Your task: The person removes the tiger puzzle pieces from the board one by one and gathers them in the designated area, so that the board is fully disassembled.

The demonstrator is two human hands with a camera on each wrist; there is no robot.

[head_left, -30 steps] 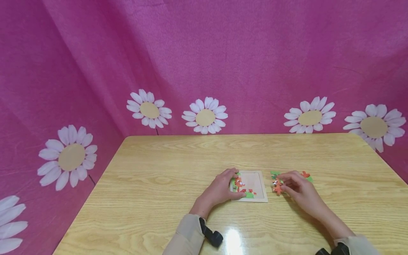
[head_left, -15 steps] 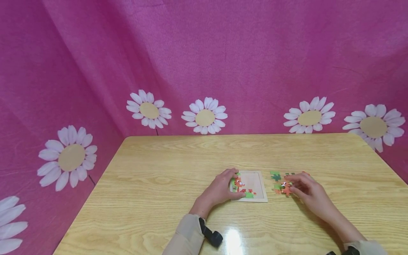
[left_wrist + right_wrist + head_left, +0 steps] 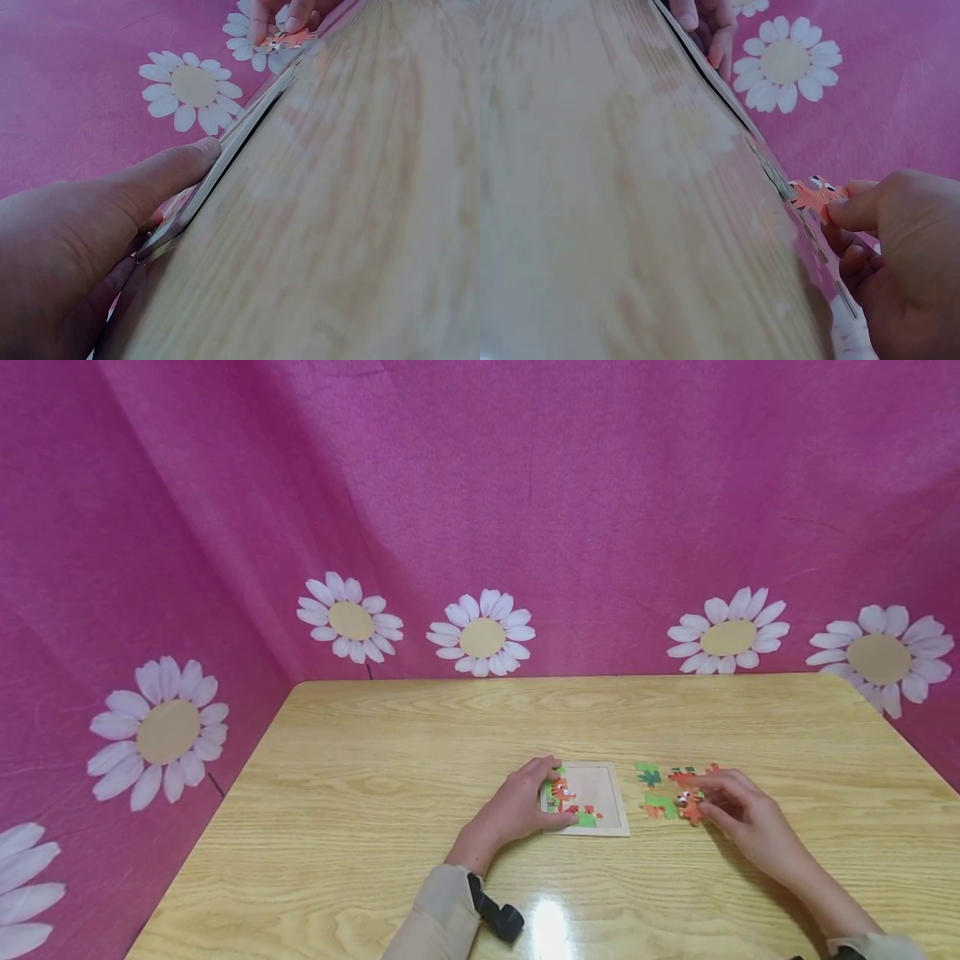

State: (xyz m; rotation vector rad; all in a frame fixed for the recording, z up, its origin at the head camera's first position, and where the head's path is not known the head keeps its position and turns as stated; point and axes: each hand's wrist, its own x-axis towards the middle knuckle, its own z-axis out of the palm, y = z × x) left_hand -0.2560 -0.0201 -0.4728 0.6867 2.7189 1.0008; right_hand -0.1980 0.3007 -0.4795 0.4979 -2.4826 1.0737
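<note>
Shifted rightward, the orange animal-face jigsaw piece sits pinched in the right hand near loose pieces, farther from the puzzle tray, so unplaced; the left hand grips the tray's left side.

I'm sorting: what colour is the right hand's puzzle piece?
Mostly orange; the piece shows best in the right wrist view.

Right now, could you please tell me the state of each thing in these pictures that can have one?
Left hand, gripping the left side of the puzzle tray.
Right hand, pinching the held piece.
Puzzle tray, lying on the table, partly filled.
Placed pieces, along the tray's left and near sides.
Held piece, printed side showing; whether it touches the table, unclear.
Loose pieces, lying on the table, right of the tray.
</note>
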